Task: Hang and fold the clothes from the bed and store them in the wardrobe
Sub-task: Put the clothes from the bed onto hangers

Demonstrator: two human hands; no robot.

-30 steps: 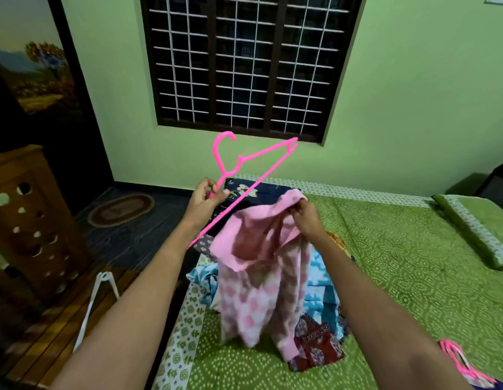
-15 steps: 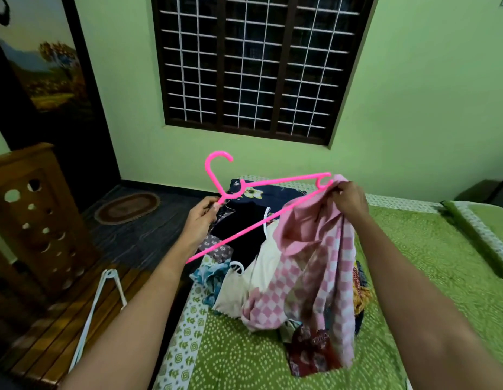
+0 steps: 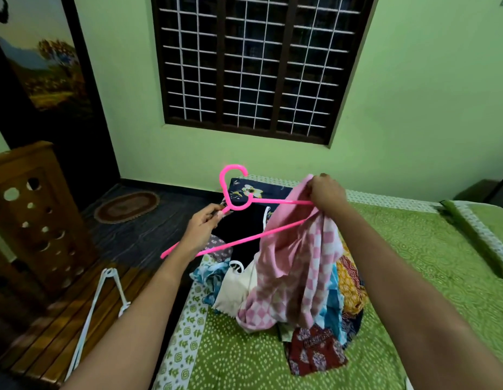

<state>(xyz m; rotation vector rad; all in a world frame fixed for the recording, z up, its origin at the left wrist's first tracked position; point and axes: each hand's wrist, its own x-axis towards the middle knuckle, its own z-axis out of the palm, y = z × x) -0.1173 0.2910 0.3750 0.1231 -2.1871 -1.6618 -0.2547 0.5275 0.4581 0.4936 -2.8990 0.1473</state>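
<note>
- The left hand [image 3: 201, 230] pinches the pink hanger [image 3: 238, 207] just below its hook, grip narrow on the neck; the hanger tilts, its low end at 8 o'clock.
- The right hand [image 3: 326, 192] holds the top of the pink cloth [image 3: 295, 266], grip curled on it at the hanger's 3 o'clock end; the cloth hangs down over the pile [image 3: 349, 288].
- The pile lies on the bed [image 3: 427, 277], at 6 o'clock from the hands.
- A white hanger [image 3: 104, 288] lies at 8 o'clock; a cabinet [image 3: 28, 220] at 9; a window [image 3: 258, 66] at 12.

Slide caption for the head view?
Left hand holds pink hanger; right hand grips pink checked garment at its far end, over the bed.
</note>
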